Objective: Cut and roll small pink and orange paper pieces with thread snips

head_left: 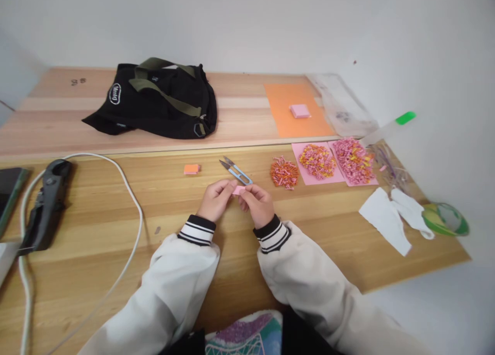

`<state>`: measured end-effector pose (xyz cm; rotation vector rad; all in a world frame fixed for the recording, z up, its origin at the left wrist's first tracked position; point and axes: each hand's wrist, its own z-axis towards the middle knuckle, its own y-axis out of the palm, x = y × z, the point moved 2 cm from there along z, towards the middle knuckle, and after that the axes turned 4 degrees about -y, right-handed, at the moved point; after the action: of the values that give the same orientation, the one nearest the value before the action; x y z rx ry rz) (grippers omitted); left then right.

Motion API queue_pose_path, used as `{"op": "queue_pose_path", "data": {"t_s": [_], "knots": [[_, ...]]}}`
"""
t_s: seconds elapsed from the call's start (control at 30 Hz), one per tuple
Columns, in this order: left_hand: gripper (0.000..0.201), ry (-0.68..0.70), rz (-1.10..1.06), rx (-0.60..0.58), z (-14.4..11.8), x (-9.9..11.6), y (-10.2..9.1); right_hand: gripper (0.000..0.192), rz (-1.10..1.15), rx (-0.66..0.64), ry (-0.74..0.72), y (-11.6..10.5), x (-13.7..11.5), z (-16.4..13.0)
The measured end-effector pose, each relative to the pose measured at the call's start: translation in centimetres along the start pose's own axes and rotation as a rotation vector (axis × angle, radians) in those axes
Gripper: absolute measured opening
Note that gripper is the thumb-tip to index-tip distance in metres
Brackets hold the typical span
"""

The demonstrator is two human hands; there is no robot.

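A small pink piece of paper (pixel 238 190) is pinched between my two hands over the middle of the table. My left hand (pixel 216 199) grips its left end with thumb and fingers. At its right end, the fingers of my right hand (pixel 257 203) are closed on it. Just beyond my fingertips lie blue-handled thread snips (pixel 240 174), blades pointing away to the left. To the left of them sits a small stack of orange and pink paper (pixel 191 169). A loose heap of orange and pink twisted bits (pixel 284 172) lies right of the snips.
Two more heaps, a pink-yellow one (pixel 317 161) and a larger one (pixel 353 161), rest on pink sheets. Behind are an orange sheet (pixel 282 113), a pink paper stack (pixel 300 111) and a black bag (pixel 162 102). White paper (pixel 384 218) lies right; a power strip (pixel 46 205) with cable, left.
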<state>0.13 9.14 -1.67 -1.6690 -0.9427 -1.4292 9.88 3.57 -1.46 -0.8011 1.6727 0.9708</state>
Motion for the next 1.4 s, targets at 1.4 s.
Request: {"op": "queue_pose_path", "data": {"t_s": [1.4], "knots": [[0.039,0.009,0.053,-0.044,-0.07,0.14,0.14,0.022,-0.033,-0.013,-0.043,0.1,0.03,-0.13]]}}
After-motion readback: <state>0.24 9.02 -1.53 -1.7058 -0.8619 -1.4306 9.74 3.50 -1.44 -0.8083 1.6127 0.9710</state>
